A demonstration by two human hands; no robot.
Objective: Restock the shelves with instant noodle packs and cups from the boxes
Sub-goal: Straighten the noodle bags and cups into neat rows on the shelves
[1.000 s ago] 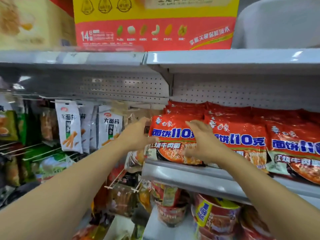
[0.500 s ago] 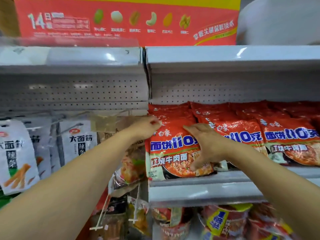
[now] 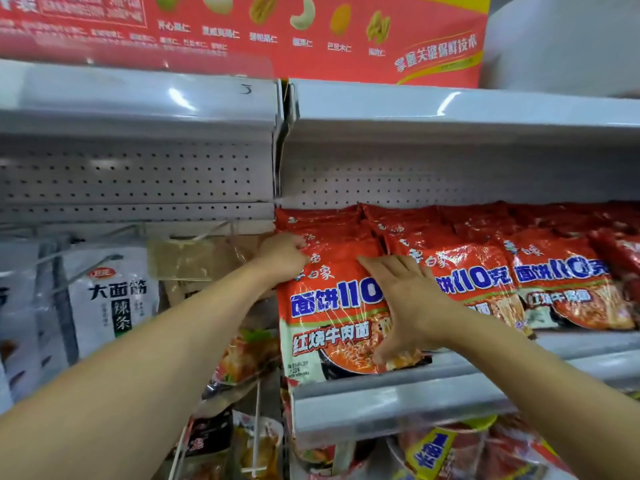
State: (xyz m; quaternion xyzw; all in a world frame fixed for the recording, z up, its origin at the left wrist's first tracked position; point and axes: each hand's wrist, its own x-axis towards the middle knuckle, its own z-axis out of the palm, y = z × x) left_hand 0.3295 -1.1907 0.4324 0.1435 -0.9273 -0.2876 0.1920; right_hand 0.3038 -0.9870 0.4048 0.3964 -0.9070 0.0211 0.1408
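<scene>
1. Since a second ago your left hand [image 3: 284,258] is sitting higher on the leftmost red plastic noodle pack with blue lettering [image 3: 332,306], up at its top left corner instead of along its left side. Your right hand [image 3: 405,306] is lying lower and flatter across the pack's face.
2. The pack is standing tilted at the left end of the grey metal shelf [image 3: 415,400], its bottom edge resting behind the lip just under your right thumb, and its back leaning on the stacked red packs [image 3: 322,220] behind your left knuckles.
3. Your left fingers are curling over the top corner and seem to be pinching the wrapper, though the fingertips are hidden behind the pack. Your right fingers are lying straight and slightly spread, pressing flat, with the thumb reaching down toward the printed bowl.
4. You are, I judge, squaring this front pack into its row.
5. Keep pressing with the flat of your right palm rather than the fingertips, since the noodle cake inside is likely brittle.
6. The neighbouring red noodle pack [image 3: 467,271] is sitting just past your right fingers, so be easing this one leftward only enough for the two faces to line up.
7. The hanging white snack bags [image 3: 114,299] are well left of your left wrist; keep your forearm off them.
</scene>
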